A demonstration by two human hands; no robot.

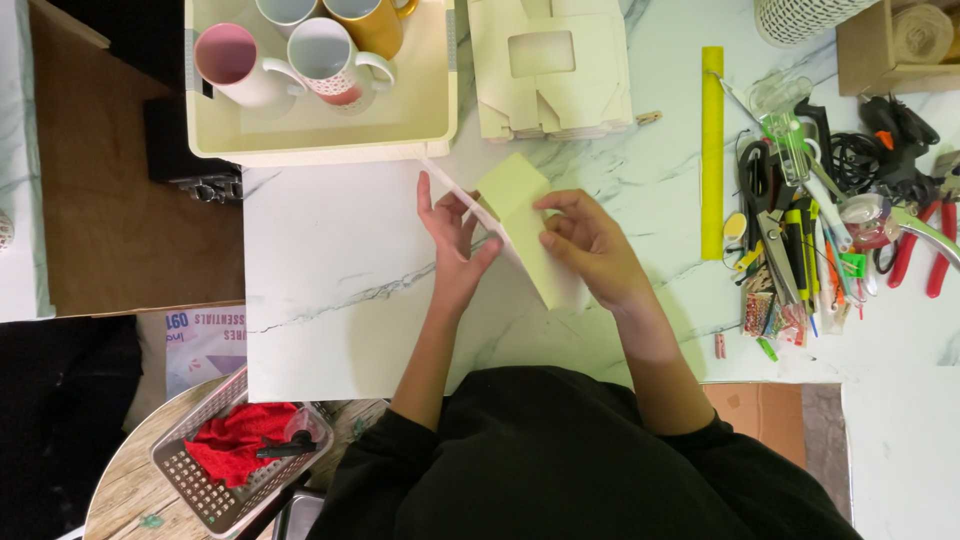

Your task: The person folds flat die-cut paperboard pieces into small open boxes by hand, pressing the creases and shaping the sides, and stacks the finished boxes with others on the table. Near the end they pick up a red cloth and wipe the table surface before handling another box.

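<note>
Head view, looking straight down: both hands work on a pale yellow-green cardboard sheet (520, 225) that is partly folded and stands tilted on the white marbled surface (330, 300), near the middle of it and just in front of the tray at the far edge. The left hand (452, 245) lies along the sheet's left side, its fingers (425, 195) stretched out and held loosely together, with the thumb pressed against the white edge of the card. The right hand (590, 245) rests on the sheet's right side, its fingers (552, 215) curled and pinching a fold of the card between thumb and fingertips. At the far edge of the surface sits a cream tray (420, 120) holding mugs: a pink one (235, 60), a white patterned one (325, 55) and a golden one (375, 20). Just beside the tray on the right lies a flat, unfolded box blank with a window cut-out (550, 70). Toward the right edge a yellow ruler (711, 150) lies lengthwise, and beyond it a heap of tools and pens (810, 220), with red-handled pliers (925, 250) at the far right. Off the near left corner of the surface, a basket with a red cloth (235, 445) stands on a round wooden stool.
</note>
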